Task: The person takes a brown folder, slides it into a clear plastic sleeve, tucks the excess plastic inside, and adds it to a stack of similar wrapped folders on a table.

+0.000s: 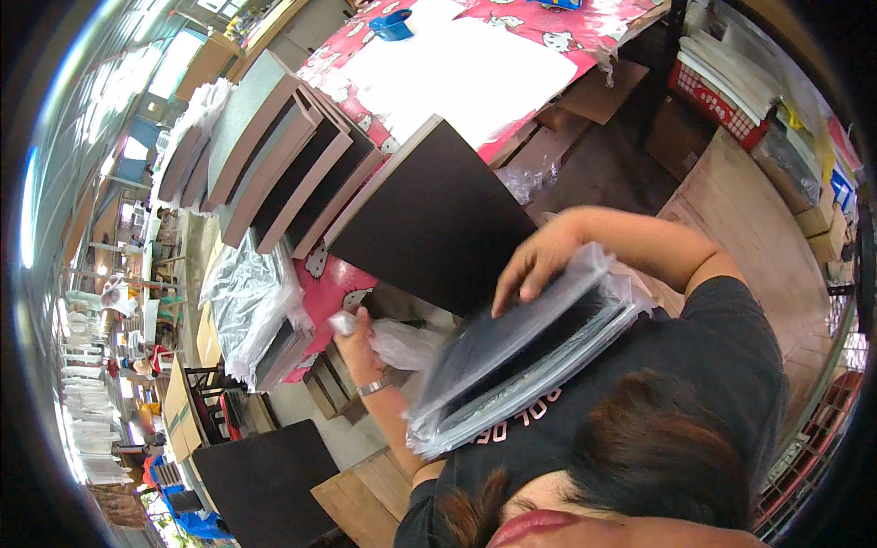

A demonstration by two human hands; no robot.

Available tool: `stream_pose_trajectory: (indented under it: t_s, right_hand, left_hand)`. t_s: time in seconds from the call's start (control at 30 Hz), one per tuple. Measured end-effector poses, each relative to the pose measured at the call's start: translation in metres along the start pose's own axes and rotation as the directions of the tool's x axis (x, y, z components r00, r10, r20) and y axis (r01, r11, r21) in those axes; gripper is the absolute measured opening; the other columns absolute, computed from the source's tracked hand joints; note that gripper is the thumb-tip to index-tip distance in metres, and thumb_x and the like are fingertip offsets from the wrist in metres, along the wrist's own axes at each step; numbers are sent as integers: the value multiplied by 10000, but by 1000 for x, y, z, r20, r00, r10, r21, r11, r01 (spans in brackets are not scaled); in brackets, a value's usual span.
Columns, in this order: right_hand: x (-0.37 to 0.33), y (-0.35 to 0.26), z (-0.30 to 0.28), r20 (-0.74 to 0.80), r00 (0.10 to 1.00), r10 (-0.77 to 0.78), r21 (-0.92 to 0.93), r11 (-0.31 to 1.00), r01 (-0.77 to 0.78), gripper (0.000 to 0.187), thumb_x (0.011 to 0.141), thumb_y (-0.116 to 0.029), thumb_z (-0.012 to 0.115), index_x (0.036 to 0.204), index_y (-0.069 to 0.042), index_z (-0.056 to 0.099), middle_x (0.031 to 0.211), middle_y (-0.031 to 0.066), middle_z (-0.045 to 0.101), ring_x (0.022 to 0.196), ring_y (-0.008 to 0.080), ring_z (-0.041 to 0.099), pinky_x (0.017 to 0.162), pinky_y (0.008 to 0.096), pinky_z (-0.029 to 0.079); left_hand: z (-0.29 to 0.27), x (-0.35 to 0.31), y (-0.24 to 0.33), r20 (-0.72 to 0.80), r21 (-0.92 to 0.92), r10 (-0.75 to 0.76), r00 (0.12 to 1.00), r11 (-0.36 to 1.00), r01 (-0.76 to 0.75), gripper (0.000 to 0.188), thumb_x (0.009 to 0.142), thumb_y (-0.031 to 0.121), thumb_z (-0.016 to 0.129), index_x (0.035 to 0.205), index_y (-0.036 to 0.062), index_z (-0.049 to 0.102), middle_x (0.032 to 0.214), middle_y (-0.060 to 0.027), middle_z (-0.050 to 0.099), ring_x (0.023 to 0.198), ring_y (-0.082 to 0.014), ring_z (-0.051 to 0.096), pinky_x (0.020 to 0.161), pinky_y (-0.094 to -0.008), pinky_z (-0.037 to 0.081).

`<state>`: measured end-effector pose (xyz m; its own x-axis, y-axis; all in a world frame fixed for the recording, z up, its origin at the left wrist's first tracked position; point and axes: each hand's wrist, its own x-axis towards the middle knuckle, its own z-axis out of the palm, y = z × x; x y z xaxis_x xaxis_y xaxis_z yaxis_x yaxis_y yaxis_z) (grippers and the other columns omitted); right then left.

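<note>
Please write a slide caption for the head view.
Left hand gripping clear plastic, right hand over a plastic-wrapped stack, near a large black panel.

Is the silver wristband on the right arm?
No, the silver wristband sits on the left arm, just below the left hand.

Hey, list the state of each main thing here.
Left hand: closed on plastic
Clear plastic: crumpled
Right hand: open, fingers bent
Bagged panels: covered, under the right hand
Large black board: unbagged
Stacked boards: unbagged
Red basket: filled
</note>
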<state>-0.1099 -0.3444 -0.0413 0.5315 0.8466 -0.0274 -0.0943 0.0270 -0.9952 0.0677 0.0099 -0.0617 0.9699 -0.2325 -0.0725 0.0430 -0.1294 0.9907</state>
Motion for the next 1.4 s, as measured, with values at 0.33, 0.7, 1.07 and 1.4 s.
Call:
stream_pose_trajectory:
  t_s: [0.33, 0.7, 1.07, 1.4]
  right_hand:
    - [68, -33, -29, -484, 716, -503, -495, 832, 251, 857, 839, -333, 682, 1470, -83, 160, 1344, 229, 467, 1216, 325, 488, 1008, 357, 392]
    - [63, -109, -28, -578, 602, -551, -567, 802, 189, 166, 779, -140, 735, 856, -12, 663, 748, 57, 639, 698, 115, 579, 666, 258, 467]
    - [76, -112, -22, -653, 360, -666, -690, 719, 79, 162, 781, -91, 727, 887, -18, 628, 822, 69, 648, 768, 123, 603, 689, 288, 489]
    - [78, -111, -29, -721, 458, -520, -489, 850, 194, 95, 836, -75, 668, 836, 4, 616, 728, 21, 590, 727, 71, 521, 676, 254, 431]
  left_hand:
    - [108, -47, 106, 349, -420, 323, 880, 893, -161, 382, 769, 25, 661, 1130, -13, 544, 1164, -150, 569, 1087, -234, 530, 967, -369, 400]
    - [116, -42, 115, 236, -462, 318, 918, 868, -182, 197, 841, 72, 615, 994, -10, 520, 992, -120, 631, 889, -215, 614, 816, -352, 486]
    - [126, -52, 130, -74, -352, 444, 893, 826, -440, 221, 758, 30, 730, 900, 27, 561, 804, -37, 588, 693, -108, 537, 647, -243, 434]
    - [132, -50, 140, 18, -495, 332, 943, 822, -280, 184, 747, -27, 709, 860, 17, 572, 823, -36, 599, 713, -112, 558, 665, -250, 456]
